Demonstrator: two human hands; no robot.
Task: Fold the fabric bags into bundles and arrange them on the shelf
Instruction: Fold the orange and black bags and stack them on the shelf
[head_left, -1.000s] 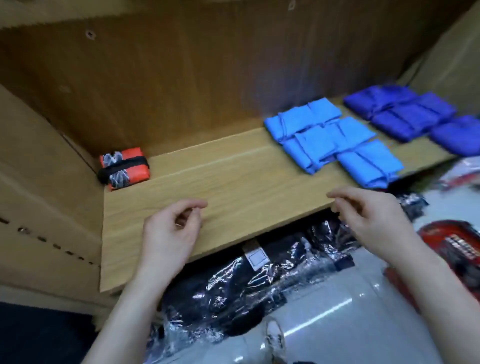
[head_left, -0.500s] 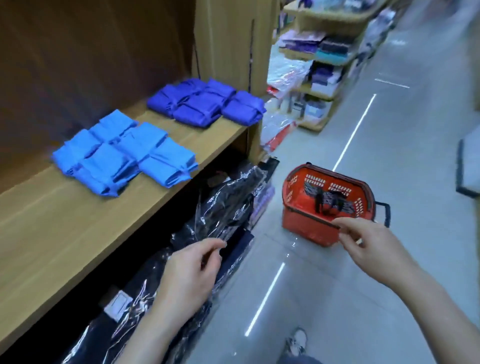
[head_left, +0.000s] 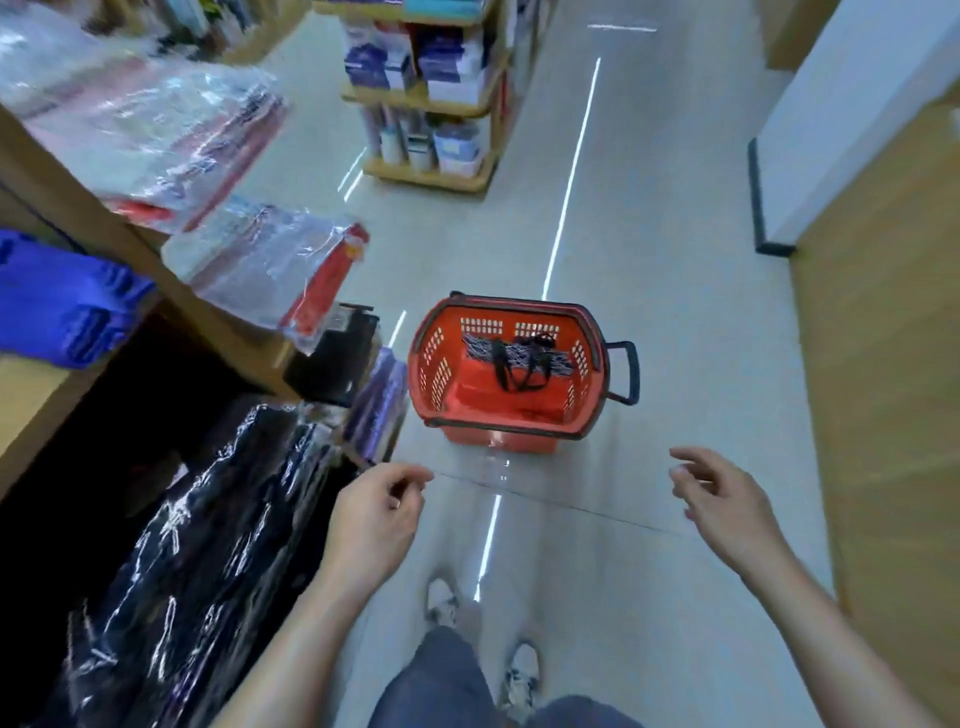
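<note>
A red plastic shopping basket (head_left: 587, 415) stands on the floor ahead of me. Inside it lies a red fabric bag (head_left: 506, 395) with a black-and-white patterned band and black handles. My left hand (head_left: 374, 519) hovers below and left of the basket, fingers loosely curled, holding nothing. My right hand (head_left: 727, 499) hangs to the right of the basket, fingers relaxed and empty. At the far left edge a dark blue folded bundle (head_left: 62, 306) lies on the wooden shelf (head_left: 26, 405).
Black goods in clear plastic (head_left: 197, 561) fill the lower shelf at left. Red and white wrapped packs (head_left: 270, 260) stick out from the shelf end. A stocked display rack (head_left: 431, 93) stands far ahead. A wooden unit (head_left: 883, 415) lines the right. My legs and shoes are below.
My view has swung right, away from the shelf with the blue bundles, toward the aisle and the basket. Both hands have left the shelf edge and now hang empty over the floor.
</note>
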